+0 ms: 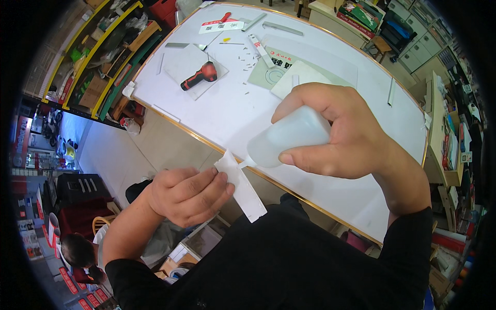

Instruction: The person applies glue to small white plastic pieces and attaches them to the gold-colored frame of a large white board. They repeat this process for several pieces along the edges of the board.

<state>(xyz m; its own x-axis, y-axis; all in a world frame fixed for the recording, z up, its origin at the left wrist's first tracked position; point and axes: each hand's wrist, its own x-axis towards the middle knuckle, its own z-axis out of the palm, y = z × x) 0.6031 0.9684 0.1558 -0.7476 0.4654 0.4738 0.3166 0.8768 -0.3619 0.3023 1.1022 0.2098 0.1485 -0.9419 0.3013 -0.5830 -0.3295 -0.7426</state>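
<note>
A translucent white squeeze bottle (289, 138) lies tipped in my right hand (343, 132), thumb on its near side and fingers round its far side. Its narrow nozzle points down to the left and meets, or nearly meets, a white rectangular strip (245, 194). My left hand (191, 194) pinches that strip near its upper end, in front of the table's near edge. The strip is tilted, its lower end reaching toward my black shirt. Whether any liquid leaves the nozzle cannot be made out.
On the white table (201, 116) lie a red-and-black cordless screwdriver (199, 76), a greenish printed sheet (263, 77), metal strips (282, 28) and small scraps. Yellow-edged shelves (98, 57) stand at the left. Another person (82, 253) sits at the lower left.
</note>
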